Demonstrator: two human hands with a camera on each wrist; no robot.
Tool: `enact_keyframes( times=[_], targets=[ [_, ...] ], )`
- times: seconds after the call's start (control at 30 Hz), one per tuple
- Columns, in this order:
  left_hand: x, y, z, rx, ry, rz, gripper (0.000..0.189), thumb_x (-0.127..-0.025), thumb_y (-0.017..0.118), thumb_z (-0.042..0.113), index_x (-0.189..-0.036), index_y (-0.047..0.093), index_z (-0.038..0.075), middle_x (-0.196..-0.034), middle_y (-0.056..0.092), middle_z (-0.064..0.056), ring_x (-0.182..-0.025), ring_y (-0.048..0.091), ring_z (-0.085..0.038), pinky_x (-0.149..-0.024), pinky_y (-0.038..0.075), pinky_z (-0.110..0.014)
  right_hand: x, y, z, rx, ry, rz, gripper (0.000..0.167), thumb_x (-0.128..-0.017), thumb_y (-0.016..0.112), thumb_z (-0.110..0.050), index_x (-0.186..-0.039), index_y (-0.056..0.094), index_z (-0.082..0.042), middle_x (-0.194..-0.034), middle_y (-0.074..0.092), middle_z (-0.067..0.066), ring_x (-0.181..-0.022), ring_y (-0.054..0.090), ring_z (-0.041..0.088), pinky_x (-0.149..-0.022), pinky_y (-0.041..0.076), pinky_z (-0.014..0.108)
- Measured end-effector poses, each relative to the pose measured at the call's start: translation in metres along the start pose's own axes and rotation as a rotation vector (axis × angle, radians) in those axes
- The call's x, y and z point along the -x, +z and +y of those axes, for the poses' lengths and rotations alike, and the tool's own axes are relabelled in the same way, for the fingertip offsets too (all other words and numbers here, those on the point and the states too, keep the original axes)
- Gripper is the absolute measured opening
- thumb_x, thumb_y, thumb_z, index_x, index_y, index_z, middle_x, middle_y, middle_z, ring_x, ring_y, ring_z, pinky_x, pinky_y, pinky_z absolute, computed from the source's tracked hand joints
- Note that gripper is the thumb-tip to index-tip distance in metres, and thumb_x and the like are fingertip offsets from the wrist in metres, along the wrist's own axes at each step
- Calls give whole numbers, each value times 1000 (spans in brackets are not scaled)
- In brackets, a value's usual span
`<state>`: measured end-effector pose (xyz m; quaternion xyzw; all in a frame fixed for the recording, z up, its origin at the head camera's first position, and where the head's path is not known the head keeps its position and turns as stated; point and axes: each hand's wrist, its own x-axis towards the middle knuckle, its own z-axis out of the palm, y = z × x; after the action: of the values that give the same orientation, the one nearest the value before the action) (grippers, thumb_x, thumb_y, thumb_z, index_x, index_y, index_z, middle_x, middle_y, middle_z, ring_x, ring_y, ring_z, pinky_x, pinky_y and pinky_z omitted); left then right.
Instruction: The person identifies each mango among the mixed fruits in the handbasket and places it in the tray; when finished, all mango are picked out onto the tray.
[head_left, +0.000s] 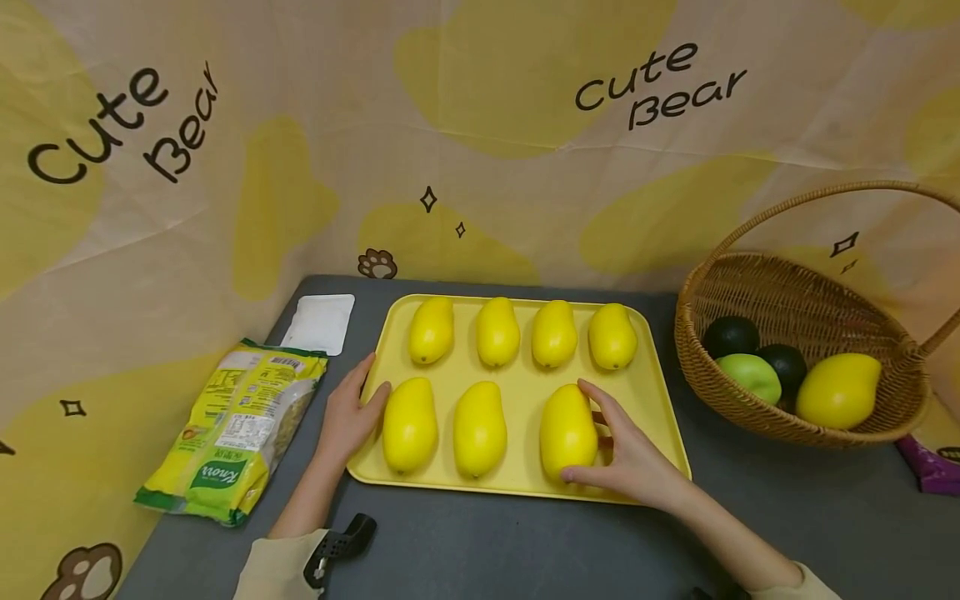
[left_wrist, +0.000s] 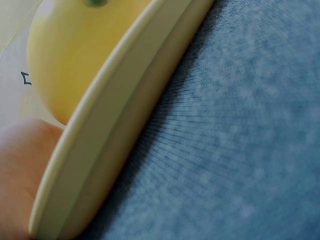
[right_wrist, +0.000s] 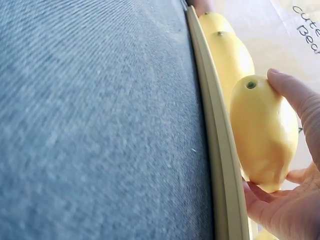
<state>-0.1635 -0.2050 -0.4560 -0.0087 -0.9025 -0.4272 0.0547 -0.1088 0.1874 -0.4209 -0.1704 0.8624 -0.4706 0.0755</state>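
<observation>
Yellow mangoes stand in two rows on a yellow tray [head_left: 517,379]. My right hand [head_left: 637,462] grips the front-right mango [head_left: 567,433], fingers at its far end and thumb at its near end; the right wrist view shows this mango [right_wrist: 265,132] between thumb and fingers, beside the tray's rim. At the tray's left edge, my left hand [head_left: 351,421] holds the rim, thumb inside it and fingers along the outer side. That thumb lies close to the front-left mango [head_left: 410,425]; whether they touch I cannot tell. Another mango [head_left: 480,429] sits between the two.
A wicker basket [head_left: 697,375] at the right holds two dark avocados, a green apple [head_left: 750,379] and a mango [head_left: 840,390]. Left of the tray lie a yellow-green Knorr bag [head_left: 232,429] and a white packet [head_left: 321,323]. A purple package [head_left: 930,467] shows at the far right.
</observation>
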Motion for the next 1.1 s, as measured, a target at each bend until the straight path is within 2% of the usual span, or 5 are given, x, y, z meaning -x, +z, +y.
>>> enact_keyframes(
  times=[0.2, 0.53, 0.8, 1.1],
  targets=[
    [0, 0, 0, -1, 1, 2, 59, -100, 56, 20, -151, 34, 3, -150, 37, -23, -138, 34, -39, -112, 28, -53, -5, 5, -1, 10, -11, -21, 108, -72, 87, -38, -154, 21, -15, -153, 29, 11, -129, 42, 39, -94, 48, 46],
    [0, 0, 1, -4, -1, 3, 59, -100, 56, 19, -151, 34, 3, -150, 37, -23, -138, 34, -39, -112, 28, -53, -10, 11, 0, 18, -33, -62, 105, -75, 84, -41, -155, 20, -19, -155, 28, 8, -132, 41, 36, -102, 40, 54],
    [-1, 0, 1, 2, -13, 2, 59, -100, 56, 20, -152, 34, 4, -151, 37, -22, -139, 33, -37, -112, 28, -52, -9, 11, 1, 83, -85, -75, 102, -76, 82, -44, -155, 23, -19, -160, 19, 16, -144, 24, 34, -110, 28, 57],
    [-1, 1, 1, -8, -9, 3, 59, -100, 55, 21, -152, 33, 4, -151, 36, -22, -139, 33, -38, -112, 27, -53, -7, 5, 3, 121, -103, -81, 103, -76, 81, -47, -156, 23, -18, -160, 17, 15, -142, 27, 33, -106, 35, 57]
  ],
)
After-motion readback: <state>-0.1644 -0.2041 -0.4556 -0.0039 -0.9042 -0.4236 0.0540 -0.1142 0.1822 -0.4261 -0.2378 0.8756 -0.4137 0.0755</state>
